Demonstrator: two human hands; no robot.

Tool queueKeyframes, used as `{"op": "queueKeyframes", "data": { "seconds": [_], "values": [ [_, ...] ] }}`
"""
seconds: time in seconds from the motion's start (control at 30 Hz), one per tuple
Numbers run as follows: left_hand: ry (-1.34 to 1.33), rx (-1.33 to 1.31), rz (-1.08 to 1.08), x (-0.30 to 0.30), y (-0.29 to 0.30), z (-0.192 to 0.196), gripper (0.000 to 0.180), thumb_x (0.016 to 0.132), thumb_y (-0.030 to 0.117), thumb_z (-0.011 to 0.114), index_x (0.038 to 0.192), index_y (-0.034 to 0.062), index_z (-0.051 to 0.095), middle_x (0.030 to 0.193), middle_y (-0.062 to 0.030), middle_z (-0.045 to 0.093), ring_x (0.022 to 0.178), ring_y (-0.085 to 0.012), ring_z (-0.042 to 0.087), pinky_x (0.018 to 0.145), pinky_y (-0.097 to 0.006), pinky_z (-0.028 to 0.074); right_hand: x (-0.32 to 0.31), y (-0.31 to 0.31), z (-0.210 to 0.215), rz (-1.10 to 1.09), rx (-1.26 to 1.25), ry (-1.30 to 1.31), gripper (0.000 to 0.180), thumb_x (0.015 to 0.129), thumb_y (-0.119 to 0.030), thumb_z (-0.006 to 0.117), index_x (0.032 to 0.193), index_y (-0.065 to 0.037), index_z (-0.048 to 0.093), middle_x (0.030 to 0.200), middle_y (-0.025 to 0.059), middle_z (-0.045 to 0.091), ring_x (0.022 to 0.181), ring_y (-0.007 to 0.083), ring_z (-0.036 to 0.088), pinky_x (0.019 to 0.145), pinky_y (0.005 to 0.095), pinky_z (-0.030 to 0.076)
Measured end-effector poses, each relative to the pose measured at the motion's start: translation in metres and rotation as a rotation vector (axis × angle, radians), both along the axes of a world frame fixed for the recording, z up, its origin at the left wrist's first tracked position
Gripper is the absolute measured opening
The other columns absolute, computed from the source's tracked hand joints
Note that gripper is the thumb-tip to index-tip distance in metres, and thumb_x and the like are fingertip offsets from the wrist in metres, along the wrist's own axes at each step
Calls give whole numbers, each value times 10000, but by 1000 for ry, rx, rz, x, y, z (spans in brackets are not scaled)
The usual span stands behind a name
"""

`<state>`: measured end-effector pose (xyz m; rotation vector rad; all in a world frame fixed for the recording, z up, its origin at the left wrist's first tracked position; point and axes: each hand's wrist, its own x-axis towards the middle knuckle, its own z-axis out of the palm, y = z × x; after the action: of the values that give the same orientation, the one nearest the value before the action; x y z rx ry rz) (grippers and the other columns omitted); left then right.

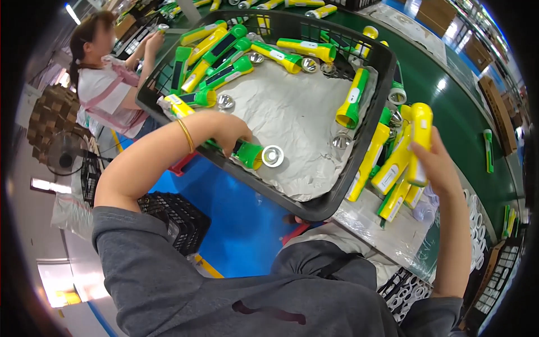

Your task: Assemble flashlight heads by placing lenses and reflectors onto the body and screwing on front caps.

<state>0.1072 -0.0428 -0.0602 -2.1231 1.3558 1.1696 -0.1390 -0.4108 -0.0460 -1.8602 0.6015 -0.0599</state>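
Observation:
My left hand (229, 132) reaches into a black plastic crate (375, 121) and grips a green flashlight body (249, 153) lying on the grey paper liner, right beside a loose silver reflector (273, 155). A gold bangle sits on that wrist. My right hand (435, 165) holds a yellow flashlight (420, 140) upright over a pile of yellow and green flashlights (387, 168) on the table, just outside the crate's right wall. More yellow and green flashlights (224, 53) lie along the crate's far side.
Another person (106, 73) in a white top works at the far left beside the crate. A green table (449, 95) runs to the right with scattered flashlights. White rings (476, 224) are stacked at lower right. A black crate (174, 216) stands on the blue floor.

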Motion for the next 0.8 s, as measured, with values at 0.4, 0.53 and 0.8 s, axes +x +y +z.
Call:
{"op": "queueKeyframes", "data": {
  "seconds": [0.4,0.53,0.8],
  "values": [
    [357,-1109,867,5,-20,101,289,851,326,621,909,43,608,821,-38,639,738,-112,590,679,-293,493,153,44,31,805,-1153,-239,342,701,-48,679,1038,-106,663,1029,91,632,1016,299,574,857,386,473],
    [776,-1108,940,-65,-46,123,368,900,375,583,1007,22,580,917,-45,617,831,-101,579,754,-262,476,206,82,-22,1118,-1533,420,286,706,-138,689,988,-94,692,993,114,657,972,299,607,848,376,483],
    [543,-1076,524,-126,-122,81,773,816,329,673,1305,-109,265,1142,-267,546,1107,-319,544,941,-379,427,182,42,114,224,-871,-460,434,799,-407,615,906,14,630,797,143,653,742,247,625,664,366,484]
  ]
}}
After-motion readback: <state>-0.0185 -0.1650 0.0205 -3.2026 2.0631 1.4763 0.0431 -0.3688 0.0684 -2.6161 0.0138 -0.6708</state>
